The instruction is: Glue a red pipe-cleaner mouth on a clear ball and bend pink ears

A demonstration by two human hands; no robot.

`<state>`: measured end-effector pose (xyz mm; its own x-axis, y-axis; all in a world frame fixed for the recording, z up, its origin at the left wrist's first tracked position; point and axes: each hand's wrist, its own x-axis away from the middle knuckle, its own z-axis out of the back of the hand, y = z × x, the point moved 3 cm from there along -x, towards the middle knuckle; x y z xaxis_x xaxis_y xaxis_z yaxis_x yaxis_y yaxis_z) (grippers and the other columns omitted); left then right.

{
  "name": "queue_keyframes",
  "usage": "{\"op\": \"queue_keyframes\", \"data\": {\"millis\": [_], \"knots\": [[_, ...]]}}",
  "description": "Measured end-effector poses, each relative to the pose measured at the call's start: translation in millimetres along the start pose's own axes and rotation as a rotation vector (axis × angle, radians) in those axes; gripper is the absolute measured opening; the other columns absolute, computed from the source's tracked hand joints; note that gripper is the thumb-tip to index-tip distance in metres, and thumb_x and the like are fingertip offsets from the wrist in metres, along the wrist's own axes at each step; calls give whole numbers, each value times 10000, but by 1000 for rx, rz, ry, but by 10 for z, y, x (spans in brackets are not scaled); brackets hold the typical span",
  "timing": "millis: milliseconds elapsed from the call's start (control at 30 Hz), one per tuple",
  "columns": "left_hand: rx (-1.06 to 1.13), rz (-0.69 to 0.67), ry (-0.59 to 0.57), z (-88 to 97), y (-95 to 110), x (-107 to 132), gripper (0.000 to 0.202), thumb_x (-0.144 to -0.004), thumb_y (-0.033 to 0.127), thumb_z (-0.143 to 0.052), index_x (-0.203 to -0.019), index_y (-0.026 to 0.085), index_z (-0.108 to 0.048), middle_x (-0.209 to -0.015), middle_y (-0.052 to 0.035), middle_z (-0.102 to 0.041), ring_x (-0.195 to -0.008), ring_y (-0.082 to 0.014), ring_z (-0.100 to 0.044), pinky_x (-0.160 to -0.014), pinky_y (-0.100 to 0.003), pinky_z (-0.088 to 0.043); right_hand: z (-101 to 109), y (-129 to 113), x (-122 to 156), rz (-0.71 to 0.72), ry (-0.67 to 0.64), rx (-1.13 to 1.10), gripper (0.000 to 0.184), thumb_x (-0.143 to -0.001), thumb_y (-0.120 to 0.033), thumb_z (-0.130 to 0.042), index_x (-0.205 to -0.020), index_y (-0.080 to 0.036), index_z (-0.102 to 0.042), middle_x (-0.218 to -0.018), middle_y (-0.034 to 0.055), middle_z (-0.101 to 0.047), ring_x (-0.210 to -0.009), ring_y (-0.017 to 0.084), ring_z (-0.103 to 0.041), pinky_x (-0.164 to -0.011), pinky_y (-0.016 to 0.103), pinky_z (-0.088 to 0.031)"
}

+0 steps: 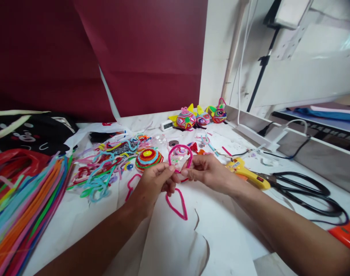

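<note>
Between my two hands is a pink pipe cleaner (180, 147), bent into a rounded loop that stands up above the fingers. My left hand (156, 184) is closed, pinching the loop's lower left side. From the other side my right hand (207, 172) pinches its lower right. Below the hands a second pink loop (177, 209) with a pointed end shows over white paper; whether it joins the held piece is hidden. Left of the left hand lies another bent pink piece (132, 186). A round coil of striped pipe cleaners (148, 158) sits just behind the left hand.
Bundled coloured pipe cleaners (33, 214) lie at left, with a tangled pile of scraps (105, 168) beside them. At right are a yellow glue gun (248, 174) and black-handled scissors (307, 191). Decorated round figures (186, 118) stand at the back, near a power strip (257, 136).
</note>
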<state>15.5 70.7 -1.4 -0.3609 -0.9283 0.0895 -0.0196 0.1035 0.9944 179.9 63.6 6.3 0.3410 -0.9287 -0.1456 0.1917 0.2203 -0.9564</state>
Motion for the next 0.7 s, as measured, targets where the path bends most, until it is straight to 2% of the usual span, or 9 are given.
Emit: {"op": "queue_keyframes", "data": {"millis": [67,200,333,467,700], "knots": [[6,8,-3,0,-13,-3,240,-799,335,-633,-684,127,-606,-616,3,-618,-437,-65,-503,-420,-186,-380,2,18,-6,-2,22,-10,399,-725,-515,-731,-685,-147,-583,-615,-34,-487,-574,98,-417,-535,240,-328],[7,31,-15,-7,-39,-11,259,-794,340,-642,-660,122,-603,-603,-4,-624,-428,-64,-504,-417,-185,-374,-18,56,-14,-7,-5,-77,389,-697,-514,-754,-745,-152,-618,-660,-13,-558,-625,128,-511,-581,258,-406],[4,49,-19,-5,-52,-26,284,-802,349,-638,-635,122,-600,-561,3,-601,-414,-59,-491,-410,-179,-366,-14,78,-20,14,2,-49,375,-680,-511,-770,-728,-162,-639,-672,0,-601,-665,153,-573,-601,268,-454],[-1,71,-35,-11,-69,-34,303,-808,359,-628,-621,122,-599,-525,6,-582,-402,-60,-487,-400,-174,-359,3,73,-22,54,8,-21,387,-693,-524,-755,-664,-157,-633,-664,9,-612,-657,154,-582,-600,271,-470],[34,95,-64,-56,-68,12,265,-781,358,-657,-665,127,-600,-560,2,-612,-397,-62,-489,-377,-168,-359,16,28,-20,72,99,-76,399,-659,-508,-785,-582,-167,-594,-591,0,-578,-640,161,-589,-585,275,-473]]}}
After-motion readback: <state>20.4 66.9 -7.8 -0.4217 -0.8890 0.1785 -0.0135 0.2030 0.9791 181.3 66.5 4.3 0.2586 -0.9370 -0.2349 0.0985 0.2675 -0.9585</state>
